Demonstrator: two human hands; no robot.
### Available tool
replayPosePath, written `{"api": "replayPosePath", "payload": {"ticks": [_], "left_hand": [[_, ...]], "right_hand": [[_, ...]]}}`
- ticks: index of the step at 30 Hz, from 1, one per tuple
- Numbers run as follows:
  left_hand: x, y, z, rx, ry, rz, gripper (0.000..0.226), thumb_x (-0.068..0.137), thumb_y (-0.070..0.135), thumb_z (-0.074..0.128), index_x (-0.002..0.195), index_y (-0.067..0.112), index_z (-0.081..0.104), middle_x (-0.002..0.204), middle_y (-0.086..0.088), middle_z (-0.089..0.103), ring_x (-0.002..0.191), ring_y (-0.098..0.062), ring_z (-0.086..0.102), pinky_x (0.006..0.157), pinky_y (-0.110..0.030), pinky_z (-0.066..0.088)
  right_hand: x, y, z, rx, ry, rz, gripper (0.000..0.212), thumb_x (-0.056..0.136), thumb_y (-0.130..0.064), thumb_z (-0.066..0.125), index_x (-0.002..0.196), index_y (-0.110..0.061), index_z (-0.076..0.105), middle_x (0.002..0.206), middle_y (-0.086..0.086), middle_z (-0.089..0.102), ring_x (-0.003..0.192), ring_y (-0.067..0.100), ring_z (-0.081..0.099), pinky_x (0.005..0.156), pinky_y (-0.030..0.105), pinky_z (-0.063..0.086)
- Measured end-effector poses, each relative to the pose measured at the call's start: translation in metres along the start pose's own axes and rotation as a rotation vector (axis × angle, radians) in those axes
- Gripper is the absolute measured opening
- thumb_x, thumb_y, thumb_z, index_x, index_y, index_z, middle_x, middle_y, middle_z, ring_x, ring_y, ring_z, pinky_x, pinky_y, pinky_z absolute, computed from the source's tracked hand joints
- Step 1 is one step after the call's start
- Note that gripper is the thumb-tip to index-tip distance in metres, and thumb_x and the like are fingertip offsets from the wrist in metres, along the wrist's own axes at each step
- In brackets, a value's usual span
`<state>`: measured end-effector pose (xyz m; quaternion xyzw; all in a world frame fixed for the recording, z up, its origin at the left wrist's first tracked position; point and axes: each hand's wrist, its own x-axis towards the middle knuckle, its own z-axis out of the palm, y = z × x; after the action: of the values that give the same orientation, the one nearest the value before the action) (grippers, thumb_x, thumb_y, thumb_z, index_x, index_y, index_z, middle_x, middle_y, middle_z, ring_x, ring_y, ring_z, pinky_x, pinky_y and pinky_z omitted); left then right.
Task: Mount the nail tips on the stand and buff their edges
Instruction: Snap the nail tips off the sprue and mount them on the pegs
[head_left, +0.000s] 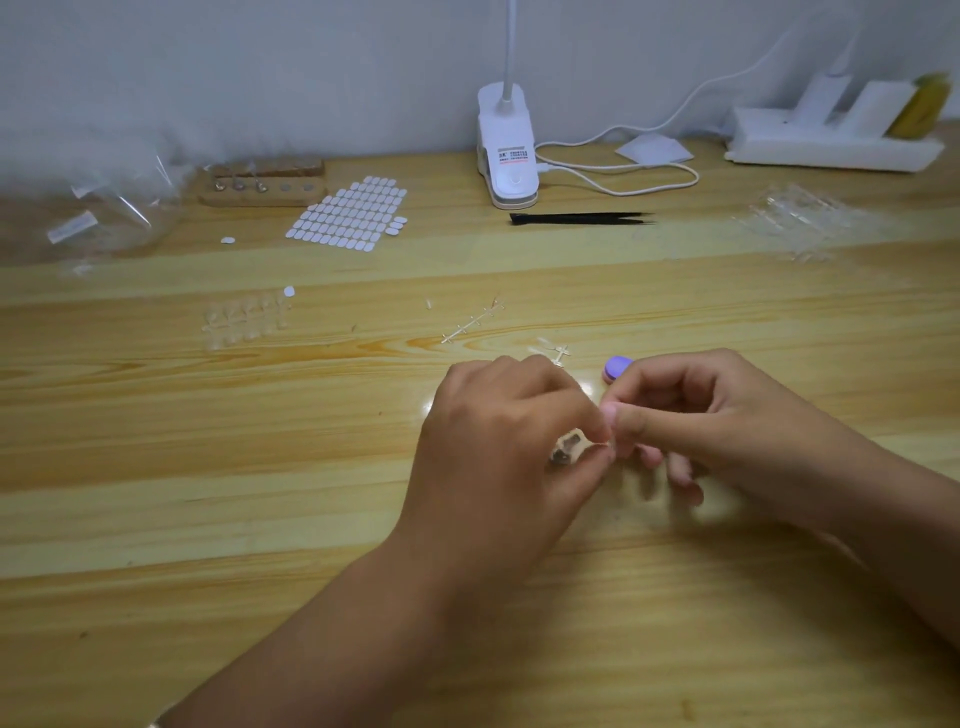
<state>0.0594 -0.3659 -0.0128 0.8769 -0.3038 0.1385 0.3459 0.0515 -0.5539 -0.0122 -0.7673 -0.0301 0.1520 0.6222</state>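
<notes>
My left hand (498, 441) pinches a small stand peg (566, 448) with a clear nail tip at its end. My right hand (691, 415) grips a small purple buffer block (618, 368), whose end sticks out above my fingers. The fingertips of both hands meet over the wooden table (260, 467) at about mid-frame. The wooden stand base (262, 189), holding a few pegs, sits at the back left. A clear set of nail tips (244, 319) lies left of centre. Empty clear sprues (470, 325) lie just beyond my hands.
A sheet of white adhesive tabs (350, 215) lies beside the stand base. Black tweezers (582, 218) rest in front of a white clip lamp (506, 150) with its cable. Plastic bags (104, 208) sit far left, clear trays (800, 218) far right, a white box (831, 140) at the back right.
</notes>
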Motion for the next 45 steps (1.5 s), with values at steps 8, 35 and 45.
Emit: {"api": "replayPosePath", "payload": {"ticks": [8, 35, 45], "left_hand": [[-0.011, -0.003, 0.011, 0.395, 0.184, 0.429, 0.021, 0.088, 0.004, 0.064, 0.069, 0.011, 0.070, 0.072, -0.004, 0.067, 0.071, -0.025, 0.065, 0.076, -0.037, 0.049], [-0.009, -0.001, 0.017, 0.280, 0.078, 0.375, 0.021, 0.087, 0.000, 0.057, 0.069, 0.010, 0.060, 0.078, -0.011, 0.064, 0.069, -0.031, 0.058, 0.065, -0.039, 0.047], [-0.019, -0.003, -0.013, 0.257, 0.060, 0.188, 0.025, 0.073, 0.024, 0.075, 0.096, 0.017, 0.072, 0.095, 0.001, 0.069, 0.085, -0.022, 0.064, 0.079, -0.034, 0.045]], "right_hand": [[0.004, 0.000, 0.001, 0.041, -0.038, 0.064, 0.017, 0.089, -0.016, 0.066, 0.073, -0.020, 0.070, 0.054, -0.003, 0.053, 0.037, 0.005, 0.043, 0.033, 0.016, 0.033], [-0.005, -0.007, 0.017, -0.068, 0.087, 0.101, 0.018, 0.100, -0.017, 0.056, 0.084, -0.009, 0.057, 0.055, -0.003, 0.045, 0.046, 0.009, 0.040, 0.041, 0.024, 0.035], [-0.018, -0.021, -0.042, -0.696, 0.577, -0.228, 0.011, 0.087, -0.021, 0.070, 0.076, -0.022, 0.068, 0.060, -0.013, 0.060, 0.060, -0.002, 0.054, 0.057, 0.008, 0.038]]}}
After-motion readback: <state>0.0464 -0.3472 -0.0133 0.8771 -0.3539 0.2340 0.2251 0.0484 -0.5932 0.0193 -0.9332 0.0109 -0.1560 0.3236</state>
